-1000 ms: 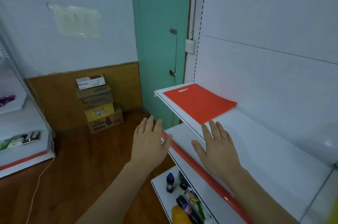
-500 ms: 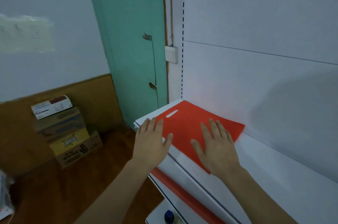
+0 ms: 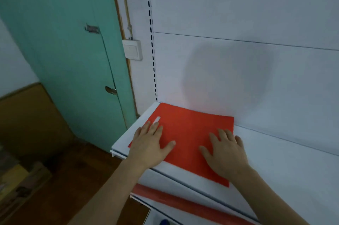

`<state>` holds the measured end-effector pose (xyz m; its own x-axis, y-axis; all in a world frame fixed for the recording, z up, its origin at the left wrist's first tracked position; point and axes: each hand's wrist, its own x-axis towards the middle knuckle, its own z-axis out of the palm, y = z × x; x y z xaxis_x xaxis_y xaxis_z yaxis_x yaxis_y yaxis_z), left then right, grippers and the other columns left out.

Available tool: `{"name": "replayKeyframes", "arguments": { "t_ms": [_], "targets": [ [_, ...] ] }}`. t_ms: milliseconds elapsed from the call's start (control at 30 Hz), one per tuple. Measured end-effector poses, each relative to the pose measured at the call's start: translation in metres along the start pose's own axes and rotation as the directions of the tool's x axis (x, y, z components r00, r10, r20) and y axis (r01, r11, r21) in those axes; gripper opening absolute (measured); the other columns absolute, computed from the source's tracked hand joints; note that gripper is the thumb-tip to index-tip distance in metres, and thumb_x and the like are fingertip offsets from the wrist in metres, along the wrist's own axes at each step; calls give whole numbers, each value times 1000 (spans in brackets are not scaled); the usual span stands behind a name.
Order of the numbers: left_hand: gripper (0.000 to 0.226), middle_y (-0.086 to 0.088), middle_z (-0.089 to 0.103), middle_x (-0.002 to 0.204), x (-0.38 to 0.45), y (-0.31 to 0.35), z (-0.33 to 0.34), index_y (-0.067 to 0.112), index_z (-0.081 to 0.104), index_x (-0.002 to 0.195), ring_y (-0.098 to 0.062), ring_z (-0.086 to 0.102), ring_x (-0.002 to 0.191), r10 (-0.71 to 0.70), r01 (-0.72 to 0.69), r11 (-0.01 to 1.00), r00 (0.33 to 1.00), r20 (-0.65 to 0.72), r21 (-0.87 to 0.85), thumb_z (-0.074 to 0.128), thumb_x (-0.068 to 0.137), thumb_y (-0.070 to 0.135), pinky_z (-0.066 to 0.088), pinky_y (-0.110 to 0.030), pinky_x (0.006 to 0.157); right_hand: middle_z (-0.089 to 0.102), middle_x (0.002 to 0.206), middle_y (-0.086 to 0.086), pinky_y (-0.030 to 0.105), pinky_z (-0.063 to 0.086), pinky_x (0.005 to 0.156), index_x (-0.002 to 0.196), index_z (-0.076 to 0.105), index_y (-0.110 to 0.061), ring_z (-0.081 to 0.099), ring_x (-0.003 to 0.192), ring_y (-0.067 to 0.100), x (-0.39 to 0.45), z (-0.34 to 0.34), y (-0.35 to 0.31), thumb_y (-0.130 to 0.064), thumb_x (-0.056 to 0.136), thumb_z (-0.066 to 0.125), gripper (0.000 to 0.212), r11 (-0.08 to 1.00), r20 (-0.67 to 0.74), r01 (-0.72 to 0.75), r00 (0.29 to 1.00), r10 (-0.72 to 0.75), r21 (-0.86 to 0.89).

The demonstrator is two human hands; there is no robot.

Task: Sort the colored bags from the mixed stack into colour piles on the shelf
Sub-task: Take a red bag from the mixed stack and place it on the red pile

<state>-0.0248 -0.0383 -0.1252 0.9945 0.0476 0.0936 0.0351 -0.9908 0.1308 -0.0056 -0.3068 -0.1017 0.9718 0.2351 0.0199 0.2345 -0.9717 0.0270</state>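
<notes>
The left hand (image 3: pixel 149 144) covers part of the flat red bag's (image 3: pixel 190 133) slot handle; blurred brown cardboard boxes (image 3: pixel 20 186) run off the left edge.

A white shelf (image 3: pixel 275 160) juts from a white back panel. A flat red bag (image 3: pixel 190 133) lies directly on it at its left end, the handle slot toward the left edge, its far edge near the panel.

Teal door (image 3: pixel 64 41), white wall switch (image 3: pixel 132 49), wooden floor (image 3: pixel 73 179), possibly cardboard boxes (image 3: pixel 20 182)
</notes>
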Motion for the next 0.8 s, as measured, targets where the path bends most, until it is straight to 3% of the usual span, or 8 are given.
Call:
{"name": "replayKeyframes", "arguments": {
  "t_ms": [100,300,400,467,533,600,667,800],
  "targets": [
    [96,3,27,171,4,-4,11,24,34,163,-23,15,159,100,-101,995,995,30,19,15,91,85,10,-48,130,38,160,7,53,30,120,151,45,-29,31,150,31,-15,0,-10,-76,97,28,73,982,42,-187,981,188,-36],
    [70,3,53,155,-1,8,19,23,55,149,-24,33,151,254,-257,966,963,-90,-20,23,102,63,23,-48,126,59,129,5,44,50,98,130,54,-24,52,124,29,-35,-1,-31,-84,93,31,74,878,12,-477,878,478,-34],
    [64,4,64,139,4,5,13,21,72,125,-23,46,139,313,-331,919,943,-116,-213,35,101,67,36,-44,117,58,126,8,46,51,96,128,53,-19,52,122,32,-32,-4,-25,-85,87,49,78,835,36,-541,840,541,102],
    [61,-1,66,136,11,-1,4,16,79,109,-26,50,133,212,-253,909,965,-155,-331,39,104,62,41,-44,111,56,128,13,47,51,99,131,51,-16,52,124,36,-26,-5,-16,-81,82,62,82,793,83,-574,817,570,205],
    [53,-3,57,144,14,-9,-3,18,71,125,-29,46,134,102,-133,979,975,-197,-155,44,104,58,44,-45,107,58,127,16,47,51,100,131,50,-13,56,122,39,-18,-6,-8,-75,78,74,85,741,145,-610,790,595,281],
    [73,-10,53,143,13,-14,-7,15,49,147,-32,46,131,-59,58,998,991,-121,-9,46,97,69,46,-46,102,63,119,14,45,55,94,124,53,-11,62,113,37,-9,-8,-5,-67,74,82,80,710,200,-631,774,600,313],
    [97,-16,53,141,13,-15,-11,5,37,153,-34,50,129,-155,157,987,987,-50,30,46,91,80,47,-46,103,67,104,8,42,57,86,116,59,-10,66,100,32,0,-12,-4,-61,72,86,72,714,245,-630,777,580,305],
    [90,-15,60,128,25,-16,-17,5,53,131,-33,57,118,-211,212,976,977,35,-53,60,84,81,52,-44,97,67,102,6,40,57,87,103,60,-12,67,99,30,11,-19,-1,-54,71,90,60,710,341,-638,766,546,298]
  ]
}}
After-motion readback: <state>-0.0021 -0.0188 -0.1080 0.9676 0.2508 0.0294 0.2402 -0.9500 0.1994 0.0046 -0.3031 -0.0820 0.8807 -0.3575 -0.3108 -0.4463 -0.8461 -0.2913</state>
